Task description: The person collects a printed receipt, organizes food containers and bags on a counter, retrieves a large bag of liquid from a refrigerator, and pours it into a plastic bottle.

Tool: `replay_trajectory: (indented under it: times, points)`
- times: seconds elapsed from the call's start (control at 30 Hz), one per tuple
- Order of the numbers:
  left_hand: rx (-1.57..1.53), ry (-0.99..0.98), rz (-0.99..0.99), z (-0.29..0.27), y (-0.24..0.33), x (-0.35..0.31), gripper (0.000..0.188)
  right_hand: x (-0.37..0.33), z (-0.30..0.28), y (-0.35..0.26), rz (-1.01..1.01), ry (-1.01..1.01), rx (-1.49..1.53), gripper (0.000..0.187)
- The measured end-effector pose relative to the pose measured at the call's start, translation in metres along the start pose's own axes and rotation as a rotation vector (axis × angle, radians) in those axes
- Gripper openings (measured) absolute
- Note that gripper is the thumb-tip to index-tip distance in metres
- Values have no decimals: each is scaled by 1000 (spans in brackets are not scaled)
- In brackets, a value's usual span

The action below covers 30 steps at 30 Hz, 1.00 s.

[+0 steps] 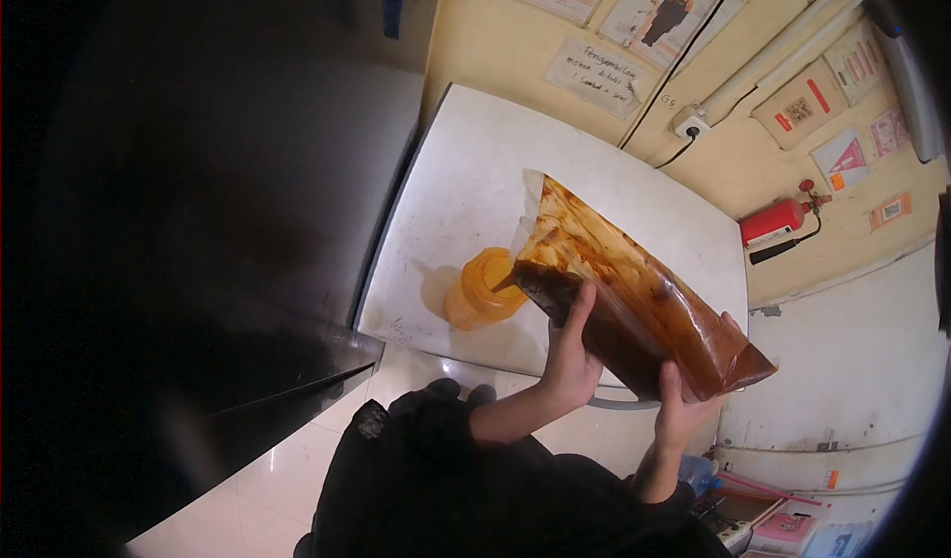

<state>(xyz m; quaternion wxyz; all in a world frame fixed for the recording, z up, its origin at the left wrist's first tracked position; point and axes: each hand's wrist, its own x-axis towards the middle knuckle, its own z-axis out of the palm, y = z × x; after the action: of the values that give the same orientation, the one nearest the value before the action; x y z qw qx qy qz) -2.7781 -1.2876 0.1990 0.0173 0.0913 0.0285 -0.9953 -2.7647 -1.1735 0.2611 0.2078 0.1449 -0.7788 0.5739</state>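
Note:
A large clear plastic bag [649, 310] of dark brown sauce is held tilted in both hands. Its cut end points down and left, and a dark stream of sauce runs from that end into the mouth of a yellow-orange plastic container [475, 302]. Around the bag near the open end, my left hand [575, 360] is closed with its thumb on the near face. My right hand [684, 414] supports the bag's other, higher-filled corner, thumb on top and fingers partly hidden behind it. Brown smears coat the bag's inside. The container stands upright on a white top [446, 181].
A tall dark cabinet [248, 181] rises on the left. Behind the white top, a cream wall carries posters, a power socket [690, 120] with cables, and a red fire extinguisher [773, 223]. Assorted items, including a pink package [783, 530], sit at the lower right.

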Motion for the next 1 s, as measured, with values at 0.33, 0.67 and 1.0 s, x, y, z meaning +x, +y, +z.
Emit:
replay_trajectory:
  times: [0.33,0.67,1.0]
  points:
    - [-8,-11,0,3,-1,-1,54,8,2,-8,-42,-31,46,77]
    - [120,-1,55,15,1,-2,64,17,6,-21,-56,-64,54,74]
    - [108,6,85,20,4,-3,63,22,9,-25,-97,-72,29,72]
